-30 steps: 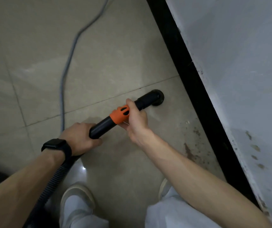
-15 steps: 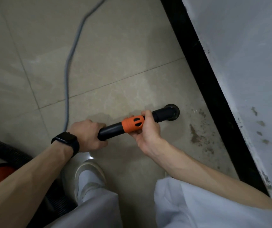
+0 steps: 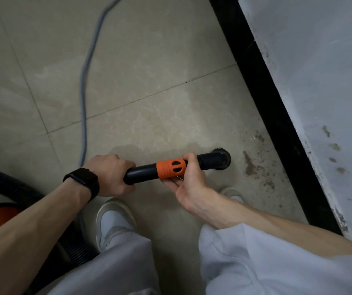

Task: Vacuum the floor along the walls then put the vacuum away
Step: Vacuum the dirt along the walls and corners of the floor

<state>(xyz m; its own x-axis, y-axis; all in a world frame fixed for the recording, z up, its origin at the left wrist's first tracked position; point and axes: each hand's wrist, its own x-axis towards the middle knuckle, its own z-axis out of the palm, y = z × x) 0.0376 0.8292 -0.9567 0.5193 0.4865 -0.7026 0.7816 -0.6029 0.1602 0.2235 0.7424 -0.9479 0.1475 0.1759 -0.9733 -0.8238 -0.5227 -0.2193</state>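
Together, left hand [image 3: 109, 174] and right hand [image 3: 189, 182] grasping vacuum wand [image 3: 143, 172], nozzle [image 3: 220, 159] beyond right grip.

The beige tiled floor [image 3: 149, 50] bore a grey cable [image 3: 85, 81] running off above the grip on the vacuum wand [image 3: 143, 172], brown stains [image 3: 250, 167] to its right, and white shoes [image 3: 113, 218] directly below.
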